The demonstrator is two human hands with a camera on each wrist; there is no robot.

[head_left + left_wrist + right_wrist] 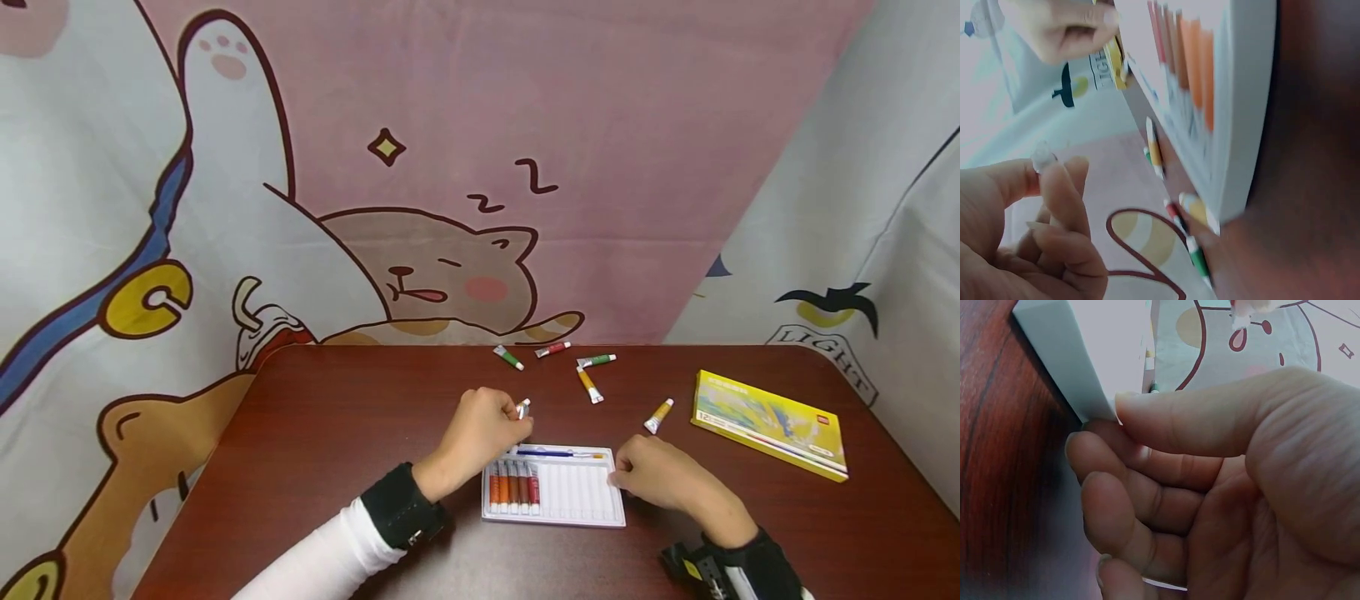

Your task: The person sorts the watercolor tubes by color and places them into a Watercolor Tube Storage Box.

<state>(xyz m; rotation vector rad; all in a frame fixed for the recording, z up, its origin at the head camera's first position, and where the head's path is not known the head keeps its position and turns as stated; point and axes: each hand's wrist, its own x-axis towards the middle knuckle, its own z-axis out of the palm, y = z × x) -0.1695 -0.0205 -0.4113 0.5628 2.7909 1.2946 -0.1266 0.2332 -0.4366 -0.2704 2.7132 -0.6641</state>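
Observation:
My left hand (480, 429) is above the back left of a white plastic tray (577, 493). Thumb and forefinger pinch a small paint tube, its whitish end (1043, 156) showing in the left wrist view; its colour is mostly hidden. Just past those fingers, another tube (523, 407) is partly covered from the head view. My right hand (667, 475) pinches the tray's right edge between thumb and fingers. Several orange, brown and red paint tubes (513, 488) fill the tray's left slots; the right slots are bare. A blue paintbrush (545, 453) lies along its back groove.
Loose paint tubes lie behind the tray: green (510, 358), red (552, 350), another green (597, 361) and yellow (589, 386). A further yellow tube (659, 416) is beyond my right hand. The yellow box (771, 425) lies at the right of the brown table (337, 417).

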